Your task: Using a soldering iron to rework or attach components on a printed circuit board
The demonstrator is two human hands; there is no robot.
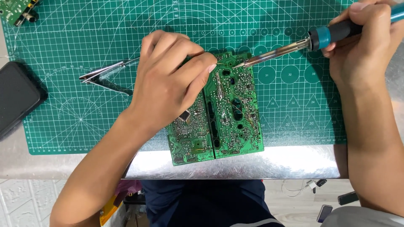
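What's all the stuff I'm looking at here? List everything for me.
circuit board: one, green, middle of the mat
cutting mat: one, green with a white grid, on the table
table: one, shiny metal
soldering iron: one, blue and black handle, tip at the board's top edge
tweezers: one pair, metal, on the mat, left
black case: one, far left
small board: one, green, top left corner
left hand: on the board, pinching a thin wire
right hand: holding the soldering iron

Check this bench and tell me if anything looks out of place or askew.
The green circuit board lies tilted and hangs off the cutting mat onto the metal table edge. The left hand presses on it, and the right hand holds the soldering iron with its tip at the board's top edge. Nothing looks spilled or broken.
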